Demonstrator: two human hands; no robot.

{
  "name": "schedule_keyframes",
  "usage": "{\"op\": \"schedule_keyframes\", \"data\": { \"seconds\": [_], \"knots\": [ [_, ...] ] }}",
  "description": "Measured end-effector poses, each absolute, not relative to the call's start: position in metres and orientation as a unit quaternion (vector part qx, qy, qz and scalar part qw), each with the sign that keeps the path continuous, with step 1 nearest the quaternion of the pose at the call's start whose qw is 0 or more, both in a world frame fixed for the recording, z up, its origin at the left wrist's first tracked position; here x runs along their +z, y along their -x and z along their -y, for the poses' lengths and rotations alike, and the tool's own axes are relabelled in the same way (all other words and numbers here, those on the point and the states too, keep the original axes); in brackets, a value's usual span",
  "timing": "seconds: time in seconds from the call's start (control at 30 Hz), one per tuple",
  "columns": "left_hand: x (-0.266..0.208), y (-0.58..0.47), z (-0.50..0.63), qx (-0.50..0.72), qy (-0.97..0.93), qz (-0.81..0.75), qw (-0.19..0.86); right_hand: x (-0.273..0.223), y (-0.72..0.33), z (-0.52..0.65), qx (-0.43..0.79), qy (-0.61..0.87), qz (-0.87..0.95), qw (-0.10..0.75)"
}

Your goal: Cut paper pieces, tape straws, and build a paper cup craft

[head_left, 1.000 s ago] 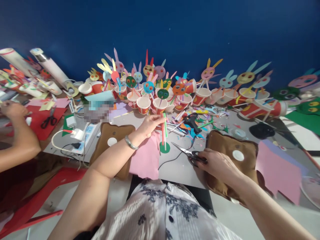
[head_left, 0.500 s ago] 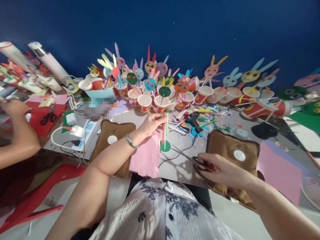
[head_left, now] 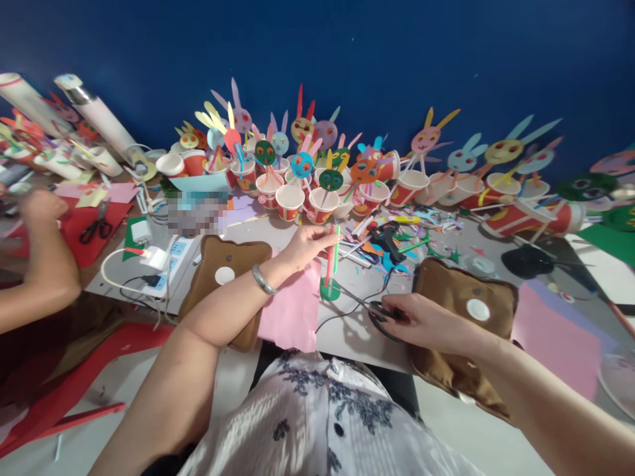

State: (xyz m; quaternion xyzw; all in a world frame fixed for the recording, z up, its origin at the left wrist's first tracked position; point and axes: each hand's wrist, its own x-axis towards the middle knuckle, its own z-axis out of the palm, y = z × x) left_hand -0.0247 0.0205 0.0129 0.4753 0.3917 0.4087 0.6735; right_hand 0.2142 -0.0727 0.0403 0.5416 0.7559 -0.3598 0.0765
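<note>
My left hand (head_left: 308, 247) pinches the top of narrow red and green paper strips (head_left: 329, 263), which hang down over the table. At their lower end is a green paper disc (head_left: 330, 293). My right hand (head_left: 411, 318) is closed round the black handles of a pair of scissors (head_left: 358, 301). The blades point left and their tips reach the strips just above the disc; whether they touch the paper I cannot tell. A pink paper sheet (head_left: 292, 311) lies below my left wrist.
Paper cups (head_left: 290, 201) with rabbit-faced figures line the wall. A glue gun (head_left: 389, 239) lies among paper scraps, with a dark cable on the table. Brown cushions (head_left: 441, 291) flank the work area. At left are a power strip (head_left: 171, 264) and another person's arm (head_left: 42, 264).
My right hand has moved left with the scissors, bringing the tips to the lower strips. The scissor handles have drawn together. The strips and disc have shifted slightly right; the disc looks more tilted.
</note>
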Motion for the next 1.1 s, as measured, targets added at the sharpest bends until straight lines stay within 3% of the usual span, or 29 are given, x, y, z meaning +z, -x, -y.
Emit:
{"op": "schedule_keyframes", "data": {
  "seconds": [0.23, 0.6, 1.1],
  "knots": [
    [-0.004, 0.023, -0.024, 0.428, -0.520, -0.353, 0.649, 0.040, -0.206, 0.058, -0.345, -0.533, -0.768, 0.080],
    [0.006, 0.024, -0.019, 0.408, -0.539, -0.341, 0.653, 0.039, -0.200, 0.045, -0.384, -0.528, -0.751, 0.099],
    [-0.009, 0.022, -0.024, 0.437, -0.510, -0.336, 0.661, 0.032, -0.209, 0.049, -0.444, -0.497, -0.744, 0.049]
  ]
}}
